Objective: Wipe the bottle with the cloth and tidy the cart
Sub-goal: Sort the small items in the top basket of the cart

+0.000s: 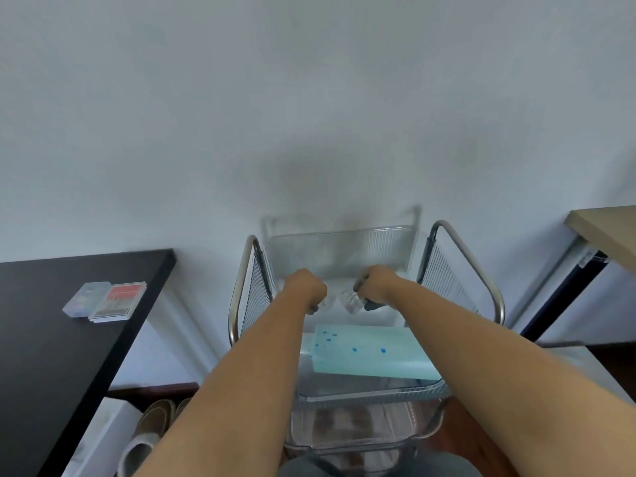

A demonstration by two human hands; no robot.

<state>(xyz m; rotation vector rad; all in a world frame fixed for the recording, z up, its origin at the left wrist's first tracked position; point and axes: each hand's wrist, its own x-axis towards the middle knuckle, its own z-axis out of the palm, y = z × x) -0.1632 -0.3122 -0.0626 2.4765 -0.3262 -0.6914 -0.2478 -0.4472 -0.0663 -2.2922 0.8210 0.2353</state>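
Both of my bare arms reach out from the bottom of the view, over the top tray of the clear cart. Between the arms, on that tray, lies a light blue cloth with small dark blue spots on it. It lies flat, close to the near rim.

My left hand is curled into a fist, knuckles up, above the far part of the tray. Something small and clear pokes out under it, but the view is blurry there, so I cannot tell if the hand grips it.

My right hand is also curled tight. Its fingers look wrapped around a small clear bottle that sticks out toward the left hand. I think that is the bottle, but it is fuzzy. A dark bit shows under the right hand too. The two fists are near each other, just apart, and both are beyond the cloth, not touching it.

The cart has shiny metal handles on both sides and stands against a white wall.

On the left is a black table with two small flat boxes side by side. Slippers sit on the floor below it.
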